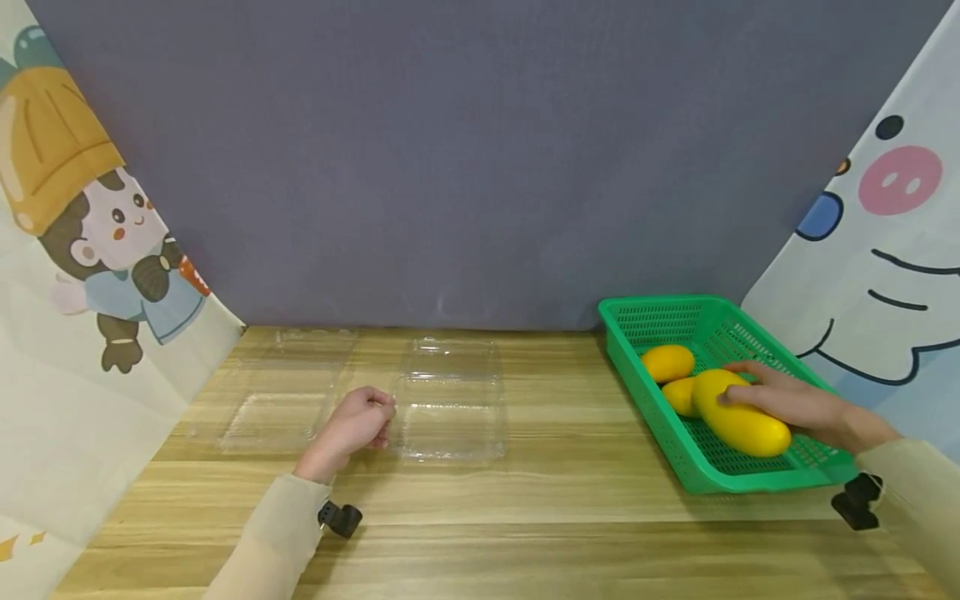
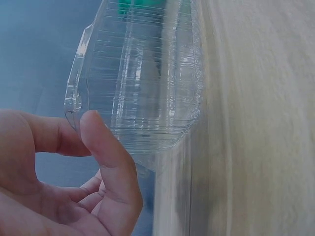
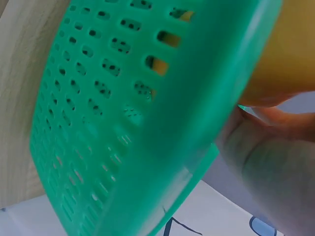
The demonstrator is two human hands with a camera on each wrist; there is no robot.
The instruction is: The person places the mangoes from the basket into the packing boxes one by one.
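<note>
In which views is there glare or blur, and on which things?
Head view: thin glints along the clear container; left wrist: bright reflections on its ridges, smeared grain on the wooden table; right wrist: pale sheen on the rim of the green basket, yellow fruit rather soft.

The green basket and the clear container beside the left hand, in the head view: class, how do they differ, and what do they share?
1. The basket is green, while the container is colourless and see-through.
2. The basket's walls are pierced with many holes; the container shows no such holes.
3. Yellow fruit lies in the basket; none shows in the container.
Shared: both rest on the wood-grained table.
</note>
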